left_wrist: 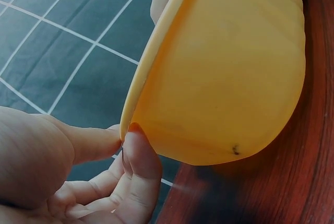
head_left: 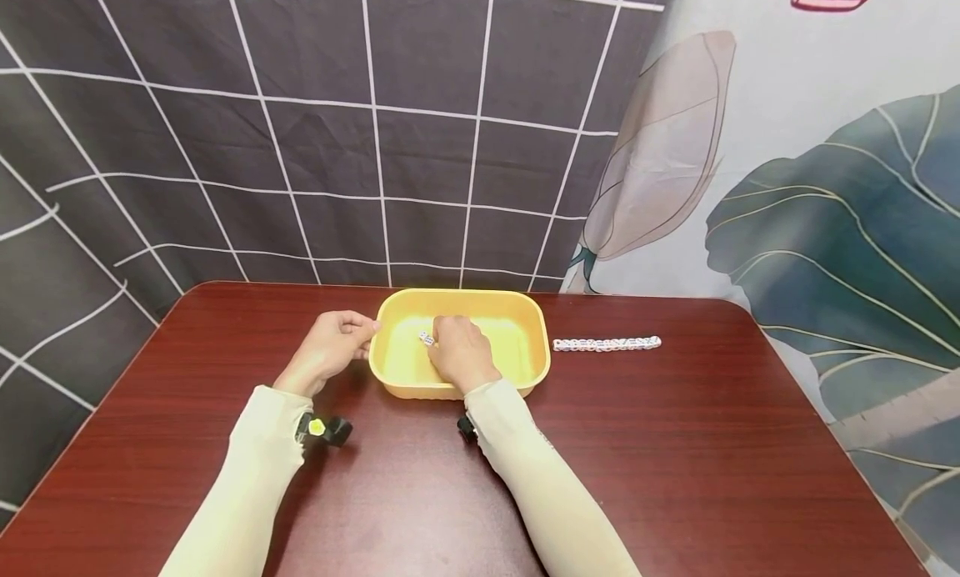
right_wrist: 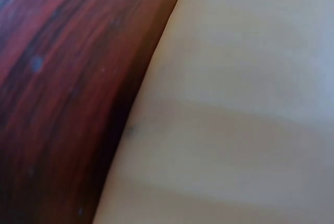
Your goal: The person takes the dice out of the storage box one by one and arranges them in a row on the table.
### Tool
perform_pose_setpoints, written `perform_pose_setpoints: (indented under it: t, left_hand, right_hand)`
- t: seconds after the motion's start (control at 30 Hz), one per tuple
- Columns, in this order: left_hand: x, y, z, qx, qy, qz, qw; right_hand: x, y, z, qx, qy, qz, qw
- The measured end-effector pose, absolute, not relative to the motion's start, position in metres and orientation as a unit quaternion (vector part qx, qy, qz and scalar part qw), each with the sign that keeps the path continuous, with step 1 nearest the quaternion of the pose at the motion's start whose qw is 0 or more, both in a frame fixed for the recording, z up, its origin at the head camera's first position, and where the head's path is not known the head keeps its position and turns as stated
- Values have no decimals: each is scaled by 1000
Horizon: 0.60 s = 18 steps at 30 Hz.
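Observation:
Toward the back of the table stands a yellow plastic basin (head_left: 525,310). My left hand (head_left: 327,348) pinches its left rim between finger and thumb, as the left wrist view shows close up. Inside the basin is my right hand (head_left: 461,352), back upward, its fingertips hidden below it. Small white pieces with dark marks, like dice (head_left: 426,338), show at the left side of that hand; whether the fingers grip them I cannot tell. The right wrist view holds only the basin's outer wall (right_wrist: 224,104) and the tabletop, with no hand.
A straight row of small white dice-like pieces (head_left: 607,344) lies on the table to the right of the basin. The reddish-brown wooden table (head_left: 675,460) ends at the back against a dark gridded cloth (head_left: 315,143) and a leaf-patterned curtain (head_left: 825,227).

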State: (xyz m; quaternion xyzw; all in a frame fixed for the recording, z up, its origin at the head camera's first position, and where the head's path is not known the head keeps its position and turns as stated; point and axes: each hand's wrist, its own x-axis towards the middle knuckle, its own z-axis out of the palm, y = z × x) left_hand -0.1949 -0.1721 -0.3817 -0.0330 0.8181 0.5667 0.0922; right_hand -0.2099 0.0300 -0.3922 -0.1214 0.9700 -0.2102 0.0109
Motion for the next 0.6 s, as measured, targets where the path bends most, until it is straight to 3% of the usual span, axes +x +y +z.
perform_pose_setpoints:
  t: [0.6]
  left_hand:
    - [-195, -171, -382, -44, 819, 564, 92]
  right_hand:
    - [-210, 42, -384, -111, 965, -239, 14]
